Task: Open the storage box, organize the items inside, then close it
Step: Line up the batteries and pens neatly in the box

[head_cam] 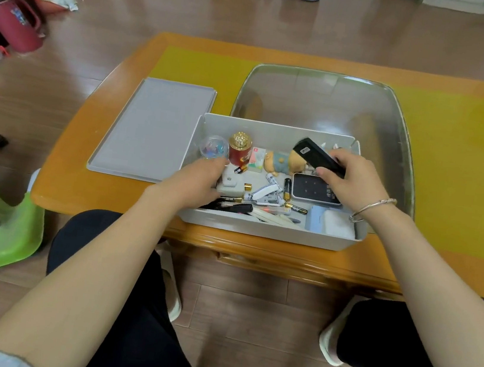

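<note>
The right hand [352, 177] holds a black rectangular device [316, 156] in curled fingers above the open grey storage box [265, 231]. The left hand [197, 181] reaches into the cluttered box; whether its fingers grip anything cannot be told.

Right hand [356, 180] around perhaps a stapler [316, 156]

Open storage box [265, 231] at frame centre: its floor is crowded with batteries, pens and a dark tablet-like device [314, 190]; the red jar [239, 150] and plush toy [282, 162] stand along the far wall. Lid [152, 127] lies flat at left; bare tabletop [460, 170] lies at right.
</note>
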